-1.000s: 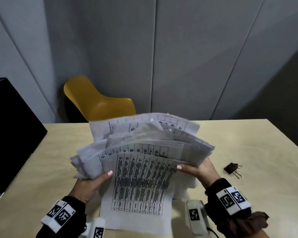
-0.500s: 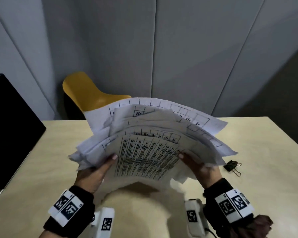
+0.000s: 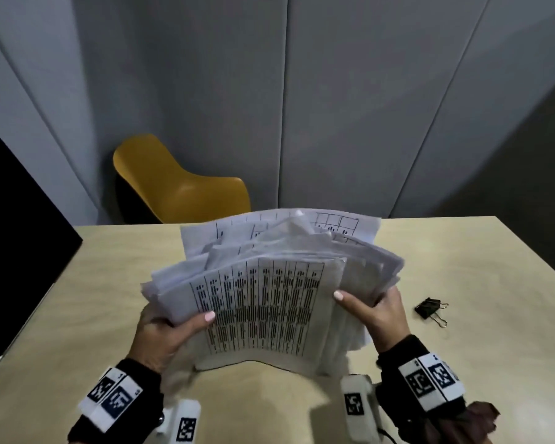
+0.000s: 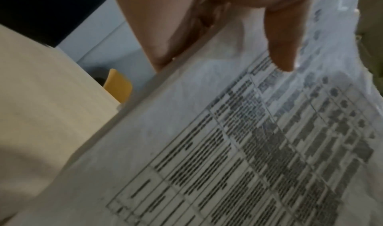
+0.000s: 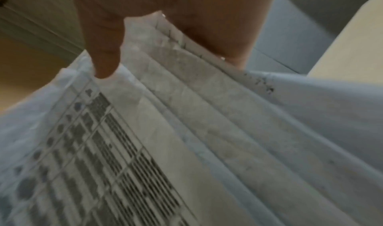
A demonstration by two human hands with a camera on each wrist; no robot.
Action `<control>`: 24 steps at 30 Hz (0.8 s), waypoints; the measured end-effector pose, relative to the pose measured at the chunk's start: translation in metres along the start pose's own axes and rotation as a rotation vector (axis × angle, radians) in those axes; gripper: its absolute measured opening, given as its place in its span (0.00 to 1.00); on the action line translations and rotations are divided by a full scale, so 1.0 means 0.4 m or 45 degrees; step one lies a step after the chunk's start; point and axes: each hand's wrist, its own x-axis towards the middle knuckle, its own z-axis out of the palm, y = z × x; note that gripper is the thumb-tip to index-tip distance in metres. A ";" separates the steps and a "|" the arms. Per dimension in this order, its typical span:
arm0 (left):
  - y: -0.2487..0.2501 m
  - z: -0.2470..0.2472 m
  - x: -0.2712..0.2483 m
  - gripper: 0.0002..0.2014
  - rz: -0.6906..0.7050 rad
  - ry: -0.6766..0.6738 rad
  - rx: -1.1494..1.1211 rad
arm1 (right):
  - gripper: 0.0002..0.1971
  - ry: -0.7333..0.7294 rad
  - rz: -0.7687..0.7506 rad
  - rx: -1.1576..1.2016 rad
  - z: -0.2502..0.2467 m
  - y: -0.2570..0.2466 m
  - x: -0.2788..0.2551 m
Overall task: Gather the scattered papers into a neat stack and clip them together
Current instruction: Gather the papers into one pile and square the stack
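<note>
A loose bundle of white papers printed with tables stands on its lower edge on the table, sheets fanned and uneven at the top. My left hand grips its left side, thumb on the front sheet and fingers behind. My right hand grips the right side the same way. In the left wrist view my left hand's thumb presses the printed papers. The right wrist view shows the thumb on the staggered edges of the papers. A black binder clip lies on the table to the right.
The light wooden table has a black box or monitor at its left edge. A yellow chair stands behind the table against grey wall panels. The table's right edge slants down past the clip.
The bundle was lifted and tipped up, then brought down so its lower edge meets the table. Both hands kept their grip on the sides.
</note>
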 end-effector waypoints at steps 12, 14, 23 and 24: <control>0.011 0.007 -0.003 0.17 -0.127 -0.097 0.000 | 0.38 -0.107 0.040 0.063 -0.005 -0.010 -0.007; -0.004 0.006 0.003 0.17 -0.127 -0.061 0.001 | 0.47 -0.116 0.062 0.047 0.002 -0.014 -0.009; -0.023 -0.002 0.011 0.19 -0.065 0.025 0.077 | 0.18 0.234 -0.217 0.087 0.020 -0.030 -0.006; -0.024 -0.001 0.011 0.19 -0.071 0.032 0.083 | 0.16 0.310 -0.268 0.058 0.021 -0.029 -0.003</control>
